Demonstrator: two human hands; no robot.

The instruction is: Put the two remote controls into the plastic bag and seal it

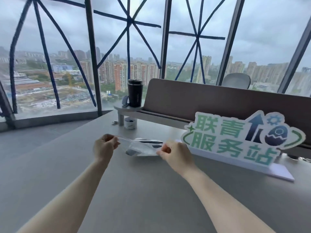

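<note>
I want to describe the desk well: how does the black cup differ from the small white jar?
The black cup is tall and dark; the white jar is short and pale. The cup stands on top of the raised shelf; the jar sits lower, on the table, under the shelf's edge. Both stand upright, far from the hands.

On my feed, two bare forearms enter the frame, one from about 7 o'clock and the other from about 5 o'clock. I see no sleeves on either; both arms are uncovered from the picture's lower edge up to the wrists. I can make out no watch, band or bracelet at either wrist. The left hand (105, 146) and the right hand (175, 153) wear no gloves, and I spot no rings on the fingers that show. The nails are too small and blurred for me to tell anything about them.
</note>
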